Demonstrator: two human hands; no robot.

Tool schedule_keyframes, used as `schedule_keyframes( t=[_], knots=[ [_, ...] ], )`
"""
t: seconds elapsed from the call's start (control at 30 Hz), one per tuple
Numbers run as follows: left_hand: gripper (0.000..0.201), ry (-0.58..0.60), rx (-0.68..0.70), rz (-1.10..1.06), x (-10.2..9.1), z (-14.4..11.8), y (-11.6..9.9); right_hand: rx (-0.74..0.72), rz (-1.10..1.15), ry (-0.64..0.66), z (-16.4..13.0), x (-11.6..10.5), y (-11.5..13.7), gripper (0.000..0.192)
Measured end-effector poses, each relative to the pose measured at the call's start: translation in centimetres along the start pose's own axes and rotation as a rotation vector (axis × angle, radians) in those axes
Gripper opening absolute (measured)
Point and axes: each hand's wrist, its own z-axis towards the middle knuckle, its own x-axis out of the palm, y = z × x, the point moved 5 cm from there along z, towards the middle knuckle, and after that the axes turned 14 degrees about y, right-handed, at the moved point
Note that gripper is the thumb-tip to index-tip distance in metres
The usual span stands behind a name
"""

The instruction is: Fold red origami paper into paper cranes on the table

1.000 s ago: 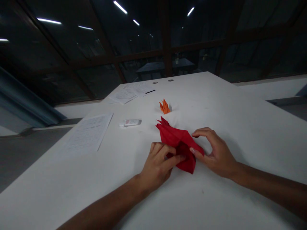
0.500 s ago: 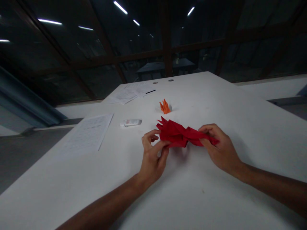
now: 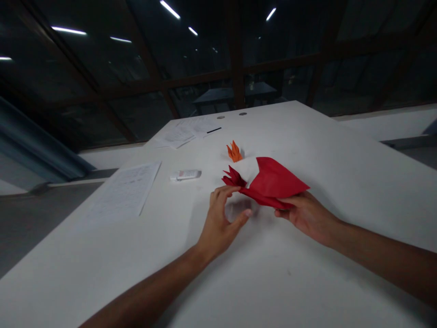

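Observation:
A folded sheet of red paper (image 3: 275, 178) is tilted up over the white table, a broad flap standing raised. My right hand (image 3: 307, 212) grips its lower right edge, thumb on the near side and fingers under it. At the paper's left end, the fingertips of my left hand (image 3: 221, 218) touch the edge, while its thumb is spread away below. Behind those fingertips shows a small spiky dark red origami piece (image 3: 234, 176); whether it joins the sheet I cannot tell. An orange origami piece (image 3: 234, 151) of similar spiky form stands just beyond.
Left of the paper lies a white tube (image 3: 185, 175). A printed sheet (image 3: 124, 189) is near the left table edge, with more papers (image 3: 180, 134) and a black pen (image 3: 214, 130) farther back. Two small round discs (image 3: 242, 114) sit near the far edge, before dark windows.
The red paper has opened into a broad raised flap. My left thumb has come off it, and my right hand has shifted lower and under its edge.

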Motion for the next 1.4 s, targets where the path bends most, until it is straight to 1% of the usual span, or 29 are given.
schedule_keyframes(
  t=[0.13, 0.23, 0.3, 0.4, 0.47, 0.53, 0.6, 0.63, 0.73, 0.87, 0.93, 1.03, 1.13, 1.17, 1.27, 1.33, 1.4],
  knots=[
    [0.037, -0.080, -0.016, 0.077, -0.4, 0.0, -0.3, 0.049, 0.006, 0.047, -0.3, 0.2, -0.6, 0.030],
    [0.036, -0.085, -0.018, 0.101, -0.5, 0.1, -0.5, 0.055, -0.009, 0.045, -0.4, 0.3, -0.6, 0.035],
    [0.033, -0.092, -0.028, 0.124, -0.5, 0.1, -0.6, 0.065, -0.019, 0.050, -0.5, 0.4, -0.6, 0.033],
    [0.029, -0.126, -0.039, 0.134, -0.7, 0.0, -0.6, 0.086, -0.044, 0.091, -0.5, 0.7, -0.6, 0.029],
    [0.027, -0.096, -0.026, 0.116, -0.6, 0.0, -0.7, 0.093, -0.057, 0.124, -0.4, 0.9, -0.6, 0.026],
    [0.020, -0.028, -0.012, 0.113, -0.4, 0.1, -0.8, 0.094, -0.065, 0.133, -0.4, 0.9, -0.7, 0.024],
    [0.008, 0.013, -0.005, 0.130, -0.2, 0.1, -0.9, 0.092, -0.083, 0.118, -0.4, 0.9, -0.7, 0.026],
    [0.007, 0.014, -0.005, 0.135, -0.2, 0.1, -0.9, 0.090, -0.100, 0.109, -0.5, 0.9, -0.7, 0.029],
    [0.013, -0.025, -0.020, 0.100, -0.3, 0.1, -0.7, 0.059, -0.165, 0.107, -0.5, 1.1, -0.6, 0.036],
    [0.017, -0.071, -0.052, 0.031, -0.4, 0.1, -0.1, 0.003, -0.208, 0.135, -0.7, 1.2, -0.7, 0.031],
    [0.018, -0.083, -0.065, 0.023, -0.4, 0.0, 0.0, 0.006, -0.173, 0.131, -0.7, 0.9, -0.9, 0.028],
    [0.018, -0.096, -0.084, 0.025, -0.4, 0.0, 0.1, -0.004, -0.066, 0.120, -0.6, 0.4, -1.0, 0.028],
    [0.009, -0.100, -0.090, 0.050, -0.3, 0.0, 0.3, -0.001, 0.004, 0.072, -0.4, 0.0, -1.1, 0.026],
    [0.011, -0.094, -0.088, 0.070, -0.3, 0.1, 0.3, 0.009, 0.006, 0.055, -0.3, -0.1, -1.2, 0.026],
    [0.035, -0.050, -0.068, 0.138, 0.1, 0.1, 0.3, 0.048, -0.008, 0.038, -0.1, 0.0, -1.4, 0.026],
    [0.040, -0.020, -0.040, 0.165, 0.3, 0.1, 0.2, 0.057, -0.009, 0.044, 0.0, 0.0, -1.5, 0.023],
    [0.039, -0.013, -0.003, 0.187, 0.4, -0.1, -0.1, 0.060, -0.015, 0.054, 0.0, -0.1, -1.6, 0.022]
  ],
)
